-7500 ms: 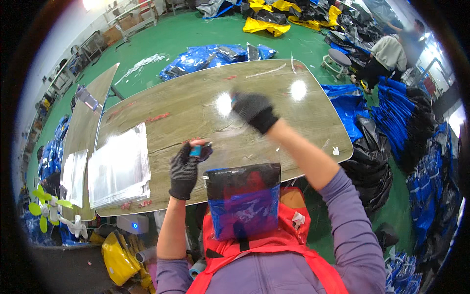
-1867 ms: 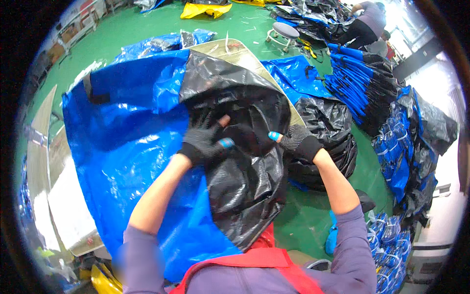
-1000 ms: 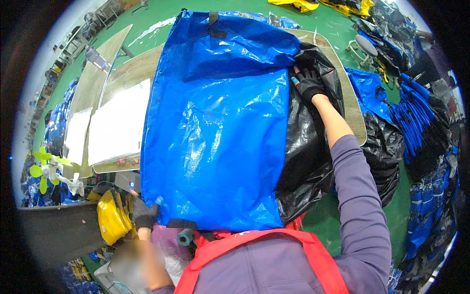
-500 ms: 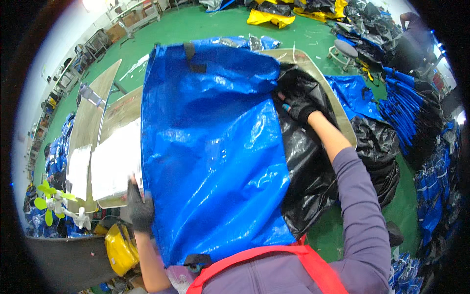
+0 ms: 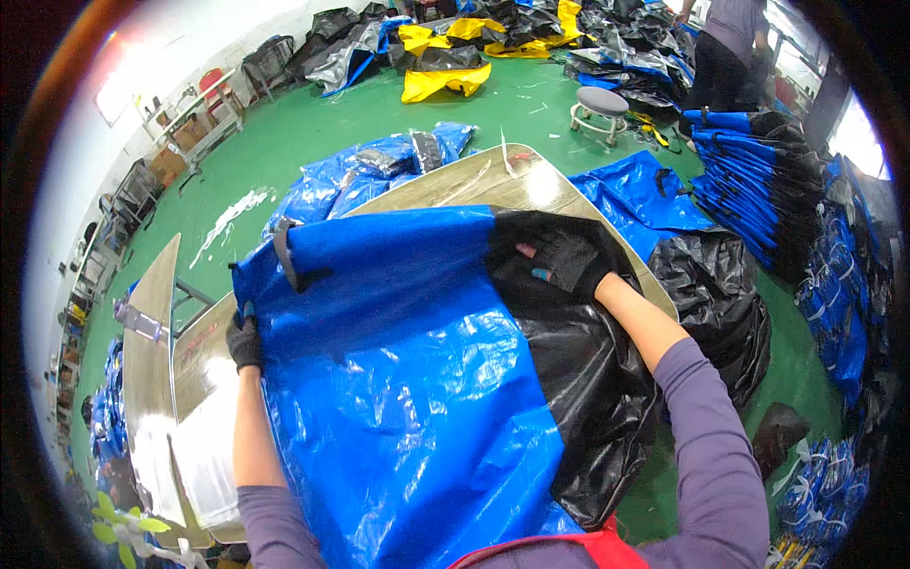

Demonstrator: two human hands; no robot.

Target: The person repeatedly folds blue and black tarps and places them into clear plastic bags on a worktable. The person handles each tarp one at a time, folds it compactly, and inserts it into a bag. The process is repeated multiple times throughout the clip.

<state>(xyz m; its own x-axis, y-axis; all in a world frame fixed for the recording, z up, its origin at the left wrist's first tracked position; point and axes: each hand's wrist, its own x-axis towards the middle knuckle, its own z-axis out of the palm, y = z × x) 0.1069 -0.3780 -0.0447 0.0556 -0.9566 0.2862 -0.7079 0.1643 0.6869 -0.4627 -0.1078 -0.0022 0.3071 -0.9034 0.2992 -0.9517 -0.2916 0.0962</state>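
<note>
A large blue and black tarpaulin piece (image 5: 408,379) lies across the table in front of me, its blue part on the left and its wrinkled black part on the right. Near its far left corner, my gloved left hand (image 5: 244,341) is closed on the blue edge, with some fingers hidden. My right hand (image 5: 567,264), in a black fingerless glove, rests on the black part with fingers stretched out. A dark strap (image 5: 284,254) sits at the far blue edge, close to my left hand.
Bare wood-patterned tabletop (image 5: 455,185) shows beyond the tarpaulin. White sheets (image 5: 209,455) and a clear bottle (image 5: 139,321) are on the left. Blue bundles (image 5: 332,185), a round stool (image 5: 601,102) and piled tarpaulins (image 5: 758,190) stand around on the green floor. Another person (image 5: 730,47) is at far right.
My left hand has moved from the near left side up to the far left corner and taken the edge. My right hand stays on the black part. The view has tilted up.
</note>
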